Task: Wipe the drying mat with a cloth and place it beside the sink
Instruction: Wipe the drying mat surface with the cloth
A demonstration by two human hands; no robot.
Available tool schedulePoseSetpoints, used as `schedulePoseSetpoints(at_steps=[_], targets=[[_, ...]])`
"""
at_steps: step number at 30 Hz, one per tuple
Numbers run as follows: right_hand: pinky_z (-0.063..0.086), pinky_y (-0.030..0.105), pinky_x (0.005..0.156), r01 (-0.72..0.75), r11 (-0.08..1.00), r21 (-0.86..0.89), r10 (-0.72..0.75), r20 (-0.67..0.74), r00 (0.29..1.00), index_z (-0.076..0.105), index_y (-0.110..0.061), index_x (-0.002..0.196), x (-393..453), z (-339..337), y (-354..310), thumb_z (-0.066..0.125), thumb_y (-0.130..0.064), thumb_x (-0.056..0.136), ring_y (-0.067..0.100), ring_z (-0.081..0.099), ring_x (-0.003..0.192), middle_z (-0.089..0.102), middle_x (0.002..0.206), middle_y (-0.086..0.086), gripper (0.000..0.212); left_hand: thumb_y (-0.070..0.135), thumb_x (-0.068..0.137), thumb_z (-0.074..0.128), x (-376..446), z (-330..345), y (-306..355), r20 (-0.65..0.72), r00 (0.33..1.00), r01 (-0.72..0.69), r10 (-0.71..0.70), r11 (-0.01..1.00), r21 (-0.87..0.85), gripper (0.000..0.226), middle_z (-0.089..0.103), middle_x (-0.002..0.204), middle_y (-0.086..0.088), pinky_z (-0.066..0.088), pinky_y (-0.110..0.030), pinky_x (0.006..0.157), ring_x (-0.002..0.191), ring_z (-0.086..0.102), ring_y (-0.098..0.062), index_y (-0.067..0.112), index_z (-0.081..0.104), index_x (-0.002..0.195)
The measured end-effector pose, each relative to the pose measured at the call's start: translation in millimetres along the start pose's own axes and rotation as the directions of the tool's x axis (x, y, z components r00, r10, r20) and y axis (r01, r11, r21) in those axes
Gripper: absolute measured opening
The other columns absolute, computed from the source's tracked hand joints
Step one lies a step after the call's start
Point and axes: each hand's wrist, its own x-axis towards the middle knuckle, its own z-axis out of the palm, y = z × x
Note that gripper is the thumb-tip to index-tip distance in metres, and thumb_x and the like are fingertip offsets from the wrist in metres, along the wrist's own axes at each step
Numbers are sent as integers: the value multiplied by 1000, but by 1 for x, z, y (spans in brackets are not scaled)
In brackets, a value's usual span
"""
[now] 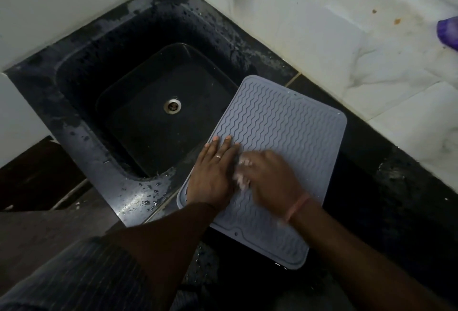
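Mid-wipe, I reckon. Mat [280, 142] lies on the worktop [371, 162], one corner over the sink [99, 83]. My left hand [213, 172] presses it flat, fingers straight; right hand [270, 177] is blurred, bunched round a pale cloth [241, 177]. Final placing's left.

grey ridged drying mat [280, 132], flat beside sink [81, 137]

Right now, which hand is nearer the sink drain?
Left. The left hand lies flat on the mat's sink-side edge, closest to the drain; the right hand is further right.
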Motion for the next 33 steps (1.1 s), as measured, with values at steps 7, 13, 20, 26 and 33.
schedulePoseSetpoints(at_steps=[7,13,20,26,33], targets=[[47,43,82,88,996,-17,-88,-9,996,71,-25,115,-11,14,8,61,-14,84,28,55,99,63,129,2,35,44,102,20,0,-1,1,21,1000,-13,13,1000,7,62,16,171,2,5,-38,130,160,0,-18,28,30,161],[50,50,91,-58,979,-194,41,-86,995,71,-23,122,48,-4,74,76,-11,78,35,56,110,61,134,9,46,29,98,33,0,1,-3,51,999,-10,7,999,49,67,9,172,4,5,-41,130,160,-6,-18,33,18,163],[50,46,84,-343,930,-135,324,-147,935,67,-23,119,79,-13,70,73,-11,77,31,53,102,56,127,5,44,24,100,44,1,2,-1,42,999,1,-3,999,46,68,11,172,4,4,-40,130,160,-4,-18,32,21,163],[50,41,87,-136,988,76,138,-30,990,70,-28,117,-13,9,-16,62,-14,83,25,52,104,60,130,-1,38,42,102,37,1,3,-1,33,999,-4,3,999,41,62,14,172,3,9,-41,130,160,-2,-18,29,27,162],[50,43,90,-135,991,-20,133,-101,986,73,-24,118,12,3,31,64,-7,82,29,55,109,64,128,3,41,26,96,36,1,2,-1,40,999,-12,10,999,40,66,17,171,2,13,-44,129,160,0,-19,26,31,161]])
